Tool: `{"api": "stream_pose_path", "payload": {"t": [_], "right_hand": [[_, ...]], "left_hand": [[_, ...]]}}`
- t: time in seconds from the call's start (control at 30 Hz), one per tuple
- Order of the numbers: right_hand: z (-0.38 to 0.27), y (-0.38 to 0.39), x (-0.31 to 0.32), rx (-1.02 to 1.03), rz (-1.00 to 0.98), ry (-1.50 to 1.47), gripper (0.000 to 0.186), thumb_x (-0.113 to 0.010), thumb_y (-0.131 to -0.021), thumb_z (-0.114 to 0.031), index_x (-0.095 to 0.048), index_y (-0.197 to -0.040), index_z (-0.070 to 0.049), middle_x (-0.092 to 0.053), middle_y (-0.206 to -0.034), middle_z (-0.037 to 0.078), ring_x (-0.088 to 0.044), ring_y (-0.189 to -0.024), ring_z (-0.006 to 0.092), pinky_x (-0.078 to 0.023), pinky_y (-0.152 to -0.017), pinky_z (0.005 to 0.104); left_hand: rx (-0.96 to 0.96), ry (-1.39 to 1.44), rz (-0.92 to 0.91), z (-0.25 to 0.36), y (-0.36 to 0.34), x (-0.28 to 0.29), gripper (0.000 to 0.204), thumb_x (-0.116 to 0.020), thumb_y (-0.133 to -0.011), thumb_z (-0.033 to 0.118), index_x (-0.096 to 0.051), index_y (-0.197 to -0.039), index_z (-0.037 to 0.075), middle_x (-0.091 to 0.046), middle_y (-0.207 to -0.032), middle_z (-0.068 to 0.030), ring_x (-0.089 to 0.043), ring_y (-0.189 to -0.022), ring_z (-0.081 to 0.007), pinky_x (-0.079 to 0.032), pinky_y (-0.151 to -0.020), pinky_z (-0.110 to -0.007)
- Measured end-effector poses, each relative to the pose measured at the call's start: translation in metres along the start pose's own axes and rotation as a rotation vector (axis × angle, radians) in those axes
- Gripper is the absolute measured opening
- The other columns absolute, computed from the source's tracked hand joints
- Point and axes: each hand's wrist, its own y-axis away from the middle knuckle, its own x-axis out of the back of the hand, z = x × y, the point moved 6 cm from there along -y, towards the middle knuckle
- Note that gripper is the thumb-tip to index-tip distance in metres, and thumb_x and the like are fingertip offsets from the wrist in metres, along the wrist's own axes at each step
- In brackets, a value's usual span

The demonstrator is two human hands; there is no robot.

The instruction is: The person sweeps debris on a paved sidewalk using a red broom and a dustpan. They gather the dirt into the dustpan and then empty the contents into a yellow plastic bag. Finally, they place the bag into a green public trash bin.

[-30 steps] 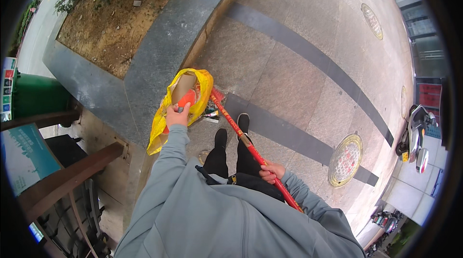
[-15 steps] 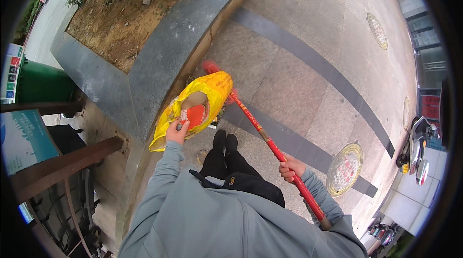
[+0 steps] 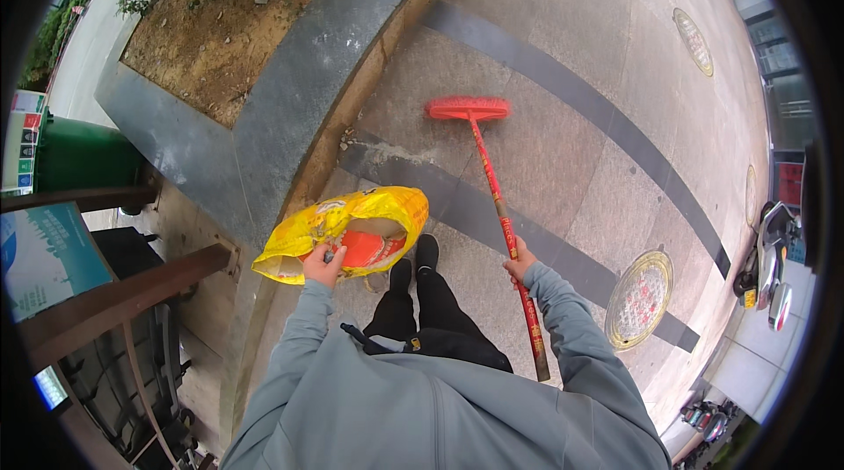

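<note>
In my left hand [image 3: 322, 267] is a crumpled yellow plastic bag [image 3: 396, 201], its mouth gaping and folded around an orange-red panel with white marks [image 3: 365, 247]. A small grey rounded end pokes out by my thumb; what it belongs to is hidden. My right hand [image 3: 520, 264] is wrapped round the red handle of a broom [image 3: 489, 173]. The broom's wide red head [image 3: 468, 108] lies ahead of me near the pavement, slightly blurred, apart from the bag. The handle's lower end points toward my waist.
A stone-edged planter [image 3: 303, 87] with bare soil runs along the left. Bits of litter [image 3: 346, 138] lie at its foot. A green bin [image 3: 88, 153] and brown metal rails [image 3: 132, 294] stand further left. Manhole covers [image 3: 639, 299] dot the paving; a scooter [image 3: 767, 259] is parked right.
The broom head has swung away from the planter edge to the right, uncovering the litter there. My right hand has moved up and forward. The bag has shifted slightly down and turned flatter.
</note>
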Motion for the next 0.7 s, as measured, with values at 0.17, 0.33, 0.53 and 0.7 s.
{"api": "stream_pose_path", "payload": {"t": [0.17,0.33,0.53,0.7], "right_hand": [[0.077,0.057,-0.059,-0.204,-0.124,0.372,0.062,-0.046,-0.068,-0.006,-0.012,-0.119,-0.016,-0.051,-0.063,0.019,-0.052,-0.042,0.0249,-0.044,-0.035,0.0348],[0.109,0.112,-0.071,-0.16,-0.308,0.287,0.067,-0.05,-0.066,-0.01,-0.014,-0.121,-0.021,-0.053,-0.065,0.018,-0.052,-0.041,0.0232,-0.043,-0.035,0.0319],[0.048,0.064,-0.057,0.117,-0.065,0.487,0.062,-0.049,-0.065,-0.014,-0.019,-0.12,-0.018,-0.053,-0.077,0.022,-0.053,-0.07,0.0352,-0.043,-0.063,0.0394],[-0.063,0.005,-0.073,0.082,-0.097,0.458,0.061,-0.046,-0.066,-0.011,-0.017,-0.12,-0.014,-0.052,-0.08,0.023,-0.054,-0.069,0.0341,-0.043,-0.062,0.0402]], "left_hand": [[0.015,-0.144,0.001,-0.019,0.0,-0.003,0.034,-0.061,-0.064,0.032,-0.052,-0.07,0.0,-0.045,-0.05,-0.0066,-0.042,-0.045,-0.0152,-0.037,-0.045,-0.027],[0.113,-0.108,0.066,0.003,-0.003,0.015,0.038,-0.059,-0.063,0.037,-0.055,-0.075,0.001,-0.049,-0.054,-0.0114,-0.046,-0.049,-0.0206,-0.038,-0.049,-0.029],[0.131,-0.09,0.193,-0.054,0.026,0.043,0.037,-0.061,-0.063,0.033,-0.054,-0.075,-0.001,-0.049,-0.055,-0.0099,-0.046,-0.049,-0.0171,-0.039,-0.049,-0.028],[0.267,-0.014,0.369,-0.07,0.047,0.068,0.036,-0.063,-0.063,0.029,-0.052,-0.074,-0.003,-0.046,-0.054,-0.0079,-0.043,-0.05,-0.0136,-0.038,-0.05,-0.026]]}}
